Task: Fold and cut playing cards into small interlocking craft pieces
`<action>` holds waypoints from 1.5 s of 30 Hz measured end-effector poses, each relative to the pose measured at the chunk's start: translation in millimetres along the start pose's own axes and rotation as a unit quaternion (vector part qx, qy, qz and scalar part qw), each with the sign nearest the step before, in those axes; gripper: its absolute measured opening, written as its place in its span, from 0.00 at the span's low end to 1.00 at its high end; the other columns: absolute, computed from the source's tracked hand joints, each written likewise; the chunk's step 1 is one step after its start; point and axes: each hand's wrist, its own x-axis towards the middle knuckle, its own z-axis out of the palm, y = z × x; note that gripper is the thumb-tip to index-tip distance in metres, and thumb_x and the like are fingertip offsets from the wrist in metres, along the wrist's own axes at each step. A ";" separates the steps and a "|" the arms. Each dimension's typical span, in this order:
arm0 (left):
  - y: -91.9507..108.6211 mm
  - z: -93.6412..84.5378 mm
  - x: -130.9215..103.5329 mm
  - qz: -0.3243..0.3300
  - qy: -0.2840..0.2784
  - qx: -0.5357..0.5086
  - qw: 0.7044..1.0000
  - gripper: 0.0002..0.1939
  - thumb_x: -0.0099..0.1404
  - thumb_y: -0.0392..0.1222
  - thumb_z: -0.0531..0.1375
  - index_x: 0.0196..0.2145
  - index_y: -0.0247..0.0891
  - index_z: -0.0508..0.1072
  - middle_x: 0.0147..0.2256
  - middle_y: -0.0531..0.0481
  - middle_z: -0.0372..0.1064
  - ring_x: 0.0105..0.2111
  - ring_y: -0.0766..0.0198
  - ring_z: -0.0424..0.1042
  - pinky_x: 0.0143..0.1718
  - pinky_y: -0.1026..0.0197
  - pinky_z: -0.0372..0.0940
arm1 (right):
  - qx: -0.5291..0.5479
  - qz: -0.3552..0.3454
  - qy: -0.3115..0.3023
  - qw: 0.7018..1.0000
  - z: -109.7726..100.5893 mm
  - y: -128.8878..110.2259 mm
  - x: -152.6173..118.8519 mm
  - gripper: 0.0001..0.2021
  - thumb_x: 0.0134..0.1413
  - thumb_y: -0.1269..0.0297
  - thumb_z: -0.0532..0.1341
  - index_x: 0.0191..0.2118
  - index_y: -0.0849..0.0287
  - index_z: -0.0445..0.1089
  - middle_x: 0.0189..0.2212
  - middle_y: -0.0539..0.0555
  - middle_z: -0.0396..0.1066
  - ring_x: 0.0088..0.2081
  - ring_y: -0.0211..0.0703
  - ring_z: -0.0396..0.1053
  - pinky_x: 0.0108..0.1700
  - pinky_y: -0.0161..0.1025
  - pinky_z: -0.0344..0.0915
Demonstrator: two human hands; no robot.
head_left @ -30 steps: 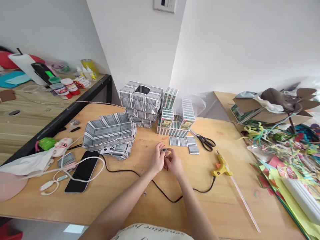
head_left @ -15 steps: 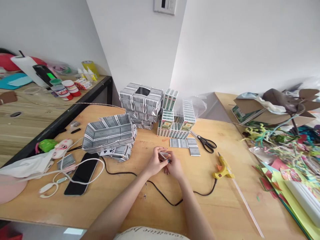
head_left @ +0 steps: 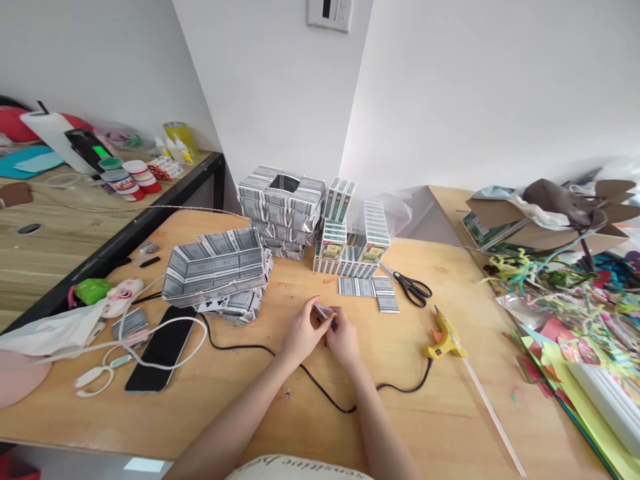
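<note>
Between both hands, over the middle of the table, is a playing card (head_left: 324,311), seen nearly edge-on and partly covered by fingers. My left hand (head_left: 306,328) pinches its left side, and my right hand (head_left: 343,333) grips the right side. Beyond them lie several grey-backed playing cards (head_left: 357,287), flat on the wood. To the left, an open tray built of cards (head_left: 217,267) rests tilted on another card piece (head_left: 240,305). A stack of card-made boxes (head_left: 285,207) stands behind, beside green-and-white card packs (head_left: 345,250).
Right of my hands are black-handled scissors (head_left: 414,288) and a yellow glue gun (head_left: 445,337) with a long glue stick. Its black cable (head_left: 320,387) runs under my forearms. A phone (head_left: 163,350) and white cord lie left. Paper and craft scraps (head_left: 565,293) crowd the right side.
My hands have shifted slightly left, and the card between them has turned so more of its face shows. Other things on the table stay put.
</note>
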 end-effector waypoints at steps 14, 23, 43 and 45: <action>-15.8 -9.1 12.0 -0.063 0.017 -0.199 0.978 0.25 0.58 0.43 0.55 0.53 0.37 0.58 0.45 0.42 0.68 0.44 0.60 0.69 0.46 0.54 0.64 | 0.002 -0.016 -0.026 1.000 -0.6 -3.8 18.4 0.15 0.45 0.61 0.57 0.42 0.60 0.65 0.14 0.44 0.60 0.16 0.35 0.60 0.22 0.30 0.57; -37.1 -36.9 5.5 -0.138 0.108 -0.216 0.961 0.21 0.58 0.45 0.55 0.48 0.37 0.60 0.48 0.40 0.63 0.43 0.60 0.69 0.45 0.55 0.64 | -0.160 -0.126 -0.078 0.976 -1.3 -44.0 87.1 0.14 0.46 0.61 0.59 0.41 0.57 0.69 0.18 0.47 0.66 0.22 0.37 0.64 0.24 0.30 0.53; -31.3 -59.1 24.4 -0.097 0.117 -0.050 0.987 0.28 0.54 0.45 0.58 0.51 0.38 0.56 0.34 0.50 0.59 0.25 0.71 0.63 0.29 0.63 0.65 | 0.312 -0.004 -0.264 0.912 32.2 -30.9 92.7 0.19 0.45 0.52 0.58 0.40 0.59 0.59 0.23 0.48 0.70 0.12 0.31 0.60 0.11 0.27 0.50; -24.9 -64.3 29.2 -0.062 0.116 -0.013 0.991 0.31 0.55 0.44 0.58 0.54 0.39 0.52 0.39 0.47 0.60 0.27 0.70 0.65 0.30 0.63 0.66 | 0.302 -0.006 -0.288 0.909 27.4 -26.9 91.3 0.17 0.47 0.54 0.57 0.39 0.59 0.59 0.23 0.48 0.69 0.12 0.31 0.61 0.10 0.27 0.52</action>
